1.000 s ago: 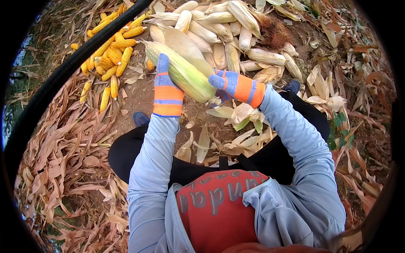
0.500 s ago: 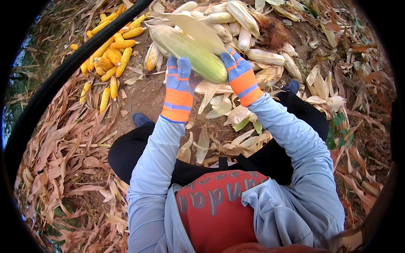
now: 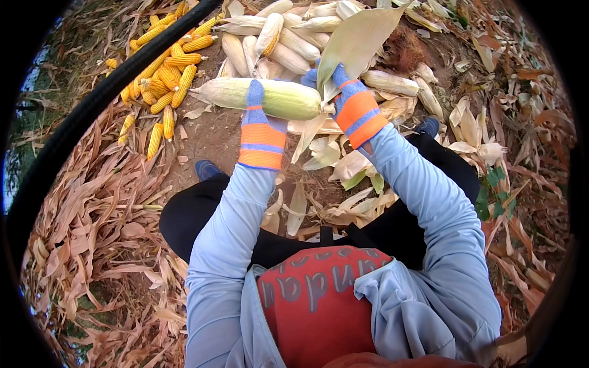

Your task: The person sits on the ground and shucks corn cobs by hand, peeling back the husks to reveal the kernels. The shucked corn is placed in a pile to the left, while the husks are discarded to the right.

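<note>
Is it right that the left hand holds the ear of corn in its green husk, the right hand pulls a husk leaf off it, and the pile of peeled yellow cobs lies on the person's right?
Not quite. The head view shows the peeled yellow cobs on the person's left. The rest holds: the left hand holds the ear of corn, and the right hand pulls a husk leaf off it.

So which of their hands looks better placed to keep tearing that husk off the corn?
The right hand, probably. It already pinches the loose husk leaf lifted off the blunt end of the ear of corn. The left hand is wrapped around the ear's middle, steadying it.
</note>
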Demonstrator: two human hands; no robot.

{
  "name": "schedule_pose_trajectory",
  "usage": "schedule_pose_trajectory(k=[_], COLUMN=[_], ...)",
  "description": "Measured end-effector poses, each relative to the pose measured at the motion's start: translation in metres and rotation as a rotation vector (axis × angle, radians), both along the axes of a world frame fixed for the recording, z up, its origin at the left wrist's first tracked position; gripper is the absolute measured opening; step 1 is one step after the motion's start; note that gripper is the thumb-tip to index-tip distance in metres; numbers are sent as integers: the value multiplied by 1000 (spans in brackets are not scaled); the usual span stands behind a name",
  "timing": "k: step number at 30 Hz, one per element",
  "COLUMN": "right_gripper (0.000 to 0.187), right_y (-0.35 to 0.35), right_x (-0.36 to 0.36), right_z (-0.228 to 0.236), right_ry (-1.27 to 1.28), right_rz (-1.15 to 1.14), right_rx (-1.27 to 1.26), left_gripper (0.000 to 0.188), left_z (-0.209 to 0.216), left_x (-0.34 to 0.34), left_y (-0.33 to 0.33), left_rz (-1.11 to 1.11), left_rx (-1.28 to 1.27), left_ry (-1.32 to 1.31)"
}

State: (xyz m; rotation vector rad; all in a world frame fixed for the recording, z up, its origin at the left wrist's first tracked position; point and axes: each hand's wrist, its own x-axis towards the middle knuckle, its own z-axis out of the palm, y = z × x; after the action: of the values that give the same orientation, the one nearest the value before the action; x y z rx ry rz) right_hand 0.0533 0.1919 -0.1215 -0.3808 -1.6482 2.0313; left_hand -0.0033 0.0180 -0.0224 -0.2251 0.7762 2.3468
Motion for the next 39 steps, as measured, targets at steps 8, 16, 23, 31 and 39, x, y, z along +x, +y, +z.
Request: schedule_pose_trajectory(k=[8,16,23,31,39], right_gripper=[19,17,32,52,33], right_y=[-18,-59,-22,4,-47], right_x=[15,39,54,71,45], right_z=[66,131,143,109,132], right_ry=[29,-34,-451,-913,-276], right_rz=[461,328,424,267,172], right_rx=[-44,270,661,1296,699], left_gripper=[61,51,46,58,71], left_z=[3,-8,-17,-18,-1], left_x=[-4,-29,-20,-25,3], left_y=[-5,-13,-21,-23,-7], left_rz=[-44,-280,-291,-260,-230], left_rx=[-153,-455,-513,-300,-25], left_ry=[-52,160,366,105,-100])
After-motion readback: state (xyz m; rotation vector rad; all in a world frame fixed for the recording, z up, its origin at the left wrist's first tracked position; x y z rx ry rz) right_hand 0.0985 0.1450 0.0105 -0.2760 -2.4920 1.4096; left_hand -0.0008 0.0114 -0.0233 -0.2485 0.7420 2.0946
